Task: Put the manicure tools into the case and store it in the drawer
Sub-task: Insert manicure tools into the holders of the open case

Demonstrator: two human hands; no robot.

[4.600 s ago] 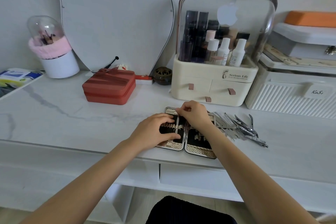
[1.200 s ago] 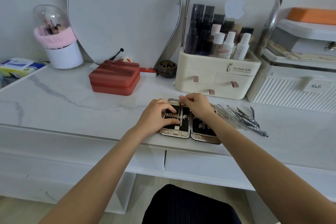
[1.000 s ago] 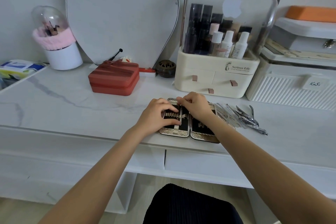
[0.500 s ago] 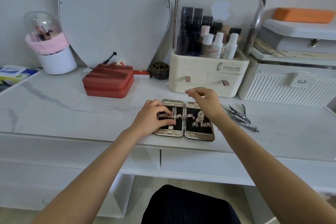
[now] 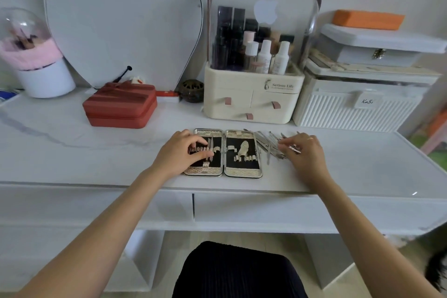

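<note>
The manicure case (image 5: 243,172) lies open flat near the desk's front edge, gold-rimmed with a black lining and metal loops. One thin metal tool (image 5: 211,146) stands in its left half. My left hand (image 5: 181,153) rests on that left half, fingers bent over the loops. A pile of loose steel manicure tools (image 5: 268,144) lies just right of the case. My right hand (image 5: 303,152) is over that pile, its fingers curled and pinching one tool. Two closed drawers (image 5: 254,210) sit under the desk top.
Behind the case stand a cream cosmetics organiser (image 5: 254,94), a red zip box (image 5: 121,104), a small dark burner (image 5: 192,91), a white ribbed box (image 5: 358,109) and a brush holder (image 5: 38,65). A mirror (image 5: 121,14) leans on the wall. A dark stool (image 5: 237,271) is below.
My right hand left the case and moved right onto the loose tool pile, closing on one tool. My left hand stays on the case's left half.
</note>
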